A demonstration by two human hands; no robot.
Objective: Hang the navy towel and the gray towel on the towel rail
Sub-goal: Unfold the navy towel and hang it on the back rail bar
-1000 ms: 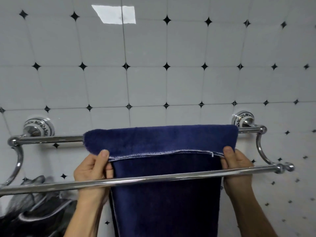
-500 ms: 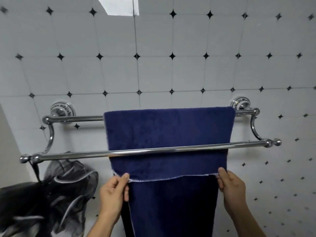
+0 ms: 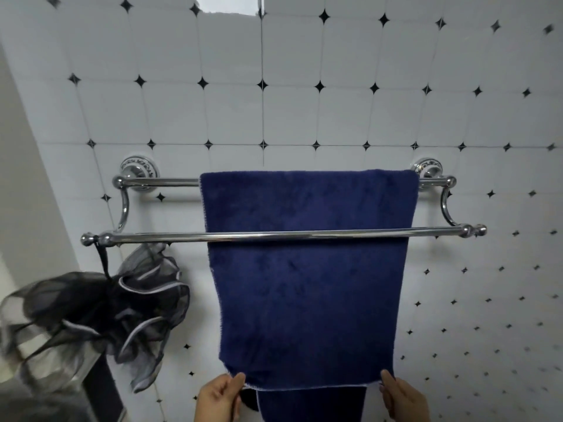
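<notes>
The navy towel hangs over the back bar of the chrome double towel rail and falls behind the front bar. My left hand pinches the lower left corner of its front flap. My right hand pinches the lower right corner. A white stitched hem runs between the two hands. The back layer of the towel drops below the frame. No gray towel is in view.
A black and grey mesh bath sponge hangs by a cord from the left end of the front bar. The wall behind is white tile with small black diamonds. A plain wall edge stands at far left.
Both hands have drawn the towel's front flap downward, from level with the front bar to far below it. The view has shifted, showing the whole rail and sponge.
</notes>
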